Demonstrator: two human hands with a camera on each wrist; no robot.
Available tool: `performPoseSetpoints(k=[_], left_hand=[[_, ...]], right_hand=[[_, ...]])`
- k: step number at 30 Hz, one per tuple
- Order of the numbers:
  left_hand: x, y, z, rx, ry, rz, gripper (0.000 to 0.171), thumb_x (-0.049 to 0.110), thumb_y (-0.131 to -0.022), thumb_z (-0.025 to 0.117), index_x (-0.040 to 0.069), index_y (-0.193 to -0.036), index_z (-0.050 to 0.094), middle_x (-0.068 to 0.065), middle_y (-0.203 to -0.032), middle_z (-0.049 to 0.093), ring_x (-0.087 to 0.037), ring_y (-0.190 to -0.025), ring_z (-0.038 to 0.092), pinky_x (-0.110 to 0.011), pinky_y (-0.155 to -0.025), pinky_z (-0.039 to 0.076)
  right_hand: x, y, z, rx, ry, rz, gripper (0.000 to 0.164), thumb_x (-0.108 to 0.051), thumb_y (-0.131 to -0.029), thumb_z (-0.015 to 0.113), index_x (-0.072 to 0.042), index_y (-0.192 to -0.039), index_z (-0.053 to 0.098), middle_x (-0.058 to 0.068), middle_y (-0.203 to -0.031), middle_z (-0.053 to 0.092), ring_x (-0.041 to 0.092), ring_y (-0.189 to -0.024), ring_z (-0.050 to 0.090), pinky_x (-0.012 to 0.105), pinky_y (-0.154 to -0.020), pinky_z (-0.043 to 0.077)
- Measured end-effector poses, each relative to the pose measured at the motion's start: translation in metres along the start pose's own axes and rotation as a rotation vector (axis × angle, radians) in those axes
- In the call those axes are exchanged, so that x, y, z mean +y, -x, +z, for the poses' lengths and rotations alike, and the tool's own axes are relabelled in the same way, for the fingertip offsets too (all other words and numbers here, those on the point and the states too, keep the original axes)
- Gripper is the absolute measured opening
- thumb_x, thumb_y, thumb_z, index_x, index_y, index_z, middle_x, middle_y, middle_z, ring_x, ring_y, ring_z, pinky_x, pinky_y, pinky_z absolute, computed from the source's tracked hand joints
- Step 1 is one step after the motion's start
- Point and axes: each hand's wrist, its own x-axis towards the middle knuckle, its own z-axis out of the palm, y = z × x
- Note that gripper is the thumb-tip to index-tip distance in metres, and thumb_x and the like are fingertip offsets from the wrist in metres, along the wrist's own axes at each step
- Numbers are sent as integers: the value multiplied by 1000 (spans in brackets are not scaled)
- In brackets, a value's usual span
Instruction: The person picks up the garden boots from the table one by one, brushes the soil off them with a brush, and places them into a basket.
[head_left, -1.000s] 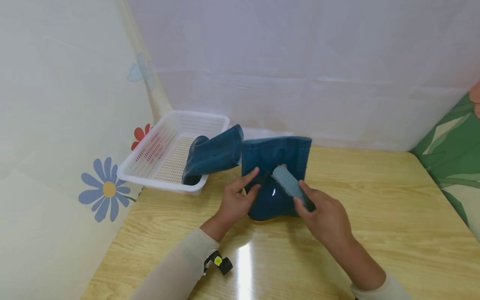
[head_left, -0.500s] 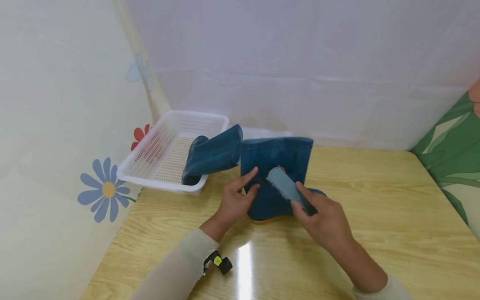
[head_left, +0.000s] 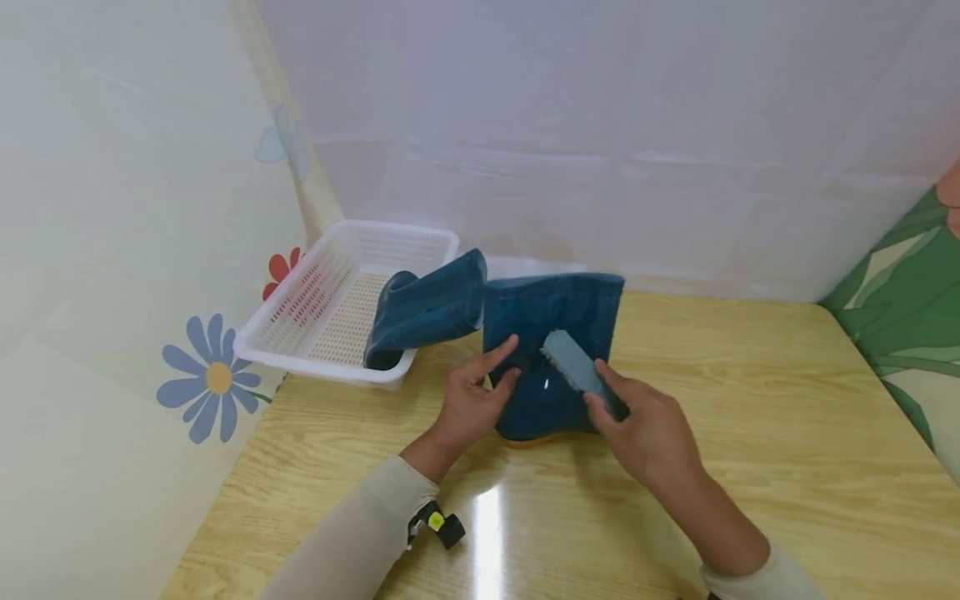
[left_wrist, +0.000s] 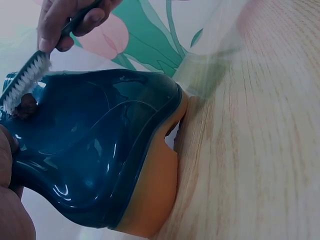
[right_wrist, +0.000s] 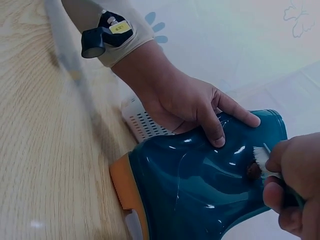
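Note:
A dark teal rain boot (head_left: pixel 525 308) with an orange sole (left_wrist: pixel 152 187) stands upright on the table. My left hand (head_left: pixel 474 402) grips the back of its shaft, thumb and index finger lying on the near side. In my right hand (head_left: pixel 651 433) is a scrub brush (head_left: pixel 573 362), held by its dark handle, its white bristles (left_wrist: pixel 27 82) against the shaft. A brown dirt patch (right_wrist: pixel 254 171) shows on the boot right at the bristles. The boot's toe is mostly hidden behind my right hand in the head view.
A white plastic basket (head_left: pixel 288 360) stands at the back left of the wooden table (head_left: pixel 787 400). A second teal boot (head_left: pixel 431 308) lies tilted in it, its shaft sticking out over the rim toward the first boot. A pale curtain (head_left: pixel 615 142) hangs behind.
The brush has slid down and left over the boot's shaft, then back up and right. My left hand and both boots have stayed in place.

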Motion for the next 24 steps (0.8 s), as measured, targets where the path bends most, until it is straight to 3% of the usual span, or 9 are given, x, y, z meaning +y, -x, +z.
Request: performPoseSetpoints(k=[3, 6, 8, 11, 13, 15, 18, 24], left_hand=[[1, 0, -1, 1, -12, -1, 52, -14, -88, 72, 3, -136, 63, -20, -104, 72, -15, -69, 60, -27, -67, 51], [1, 1, -1, 7, -14, 1, 54, -13, -88, 72, 7, -138, 63, -22, -122, 69, -17, -97, 66, -28, -85, 53], [0, 2, -1, 11, -6, 4, 56, -13, -88, 72, 9, -138, 63, -23, -126, 66, -16, -101, 65, -28, -87, 53], [-1, 2, 0, 13, 13, 4, 58, -14, -88, 72, 11, -139, 63, -23, -110, 71, -11, -74, 60, -23, -70, 50], [-2, 1, 0, 14, 18, 11, 58, -14, -88, 72, 12, -139, 63, -18, -88, 68, -9, -55, 40, -25, -56, 39], [-2, 0, 0, 13, 21, 21, 59, -14, -88, 71, 12, -140, 63, -13, -75, 59, -11, -48, 23, -29, -50, 28], [-2, 0, 1, 16, 25, 36, 60, -15, -88, 72, 13, -140, 63, -12, -72, 58, -14, -47, 23, -33, -48, 27], [-3, -1, 0, 16, 14, 66, 62, -16, -86, 72, 13, -139, 64, -9, -68, 55, -14, -49, 25, -31, -46, 26]], right_hand=[[0, 1, -1, -32, -2, -4, 46, -18, -93, 77, -4, -135, 67, 19, -104, 74, 17, -69, 62, 29, -53, 44], [-1, 2, -2, -60, -2, -8, 46, -18, -93, 77, -6, -136, 67, 16, -94, 73, 13, -60, 50, 28, -50, 39], [0, 4, -1, -54, -2, -22, 47, -18, -92, 78, -6, -136, 67, 15, -91, 73, 12, -61, 52, 28, -51, 41], [2, 5, -1, 0, -19, -55, 48, -16, -90, 79, -5, -135, 67, 16, -93, 74, 15, -68, 61, 32, -56, 47], [3, 5, 0, 52, -29, -79, 48, -14, -89, 80, -3, -134, 67, 17, -96, 74, 21, -76, 68, 36, -59, 53], [3, 5, 0, 97, -36, -95, 48, -11, -88, 81, -2, -133, 68, 19, -100, 74, 26, -80, 71, 40, -60, 55], [3, 3, 1, 138, -7, -113, 49, -9, -86, 82, -3, -133, 68, 21, -104, 74, 30, -83, 72, 42, -60, 56], [2, -1, 2, 178, 97, -168, 53, -11, -84, 85, -4, -133, 68, 16, -86, 73, 18, -61, 58, 31, -49, 45]])
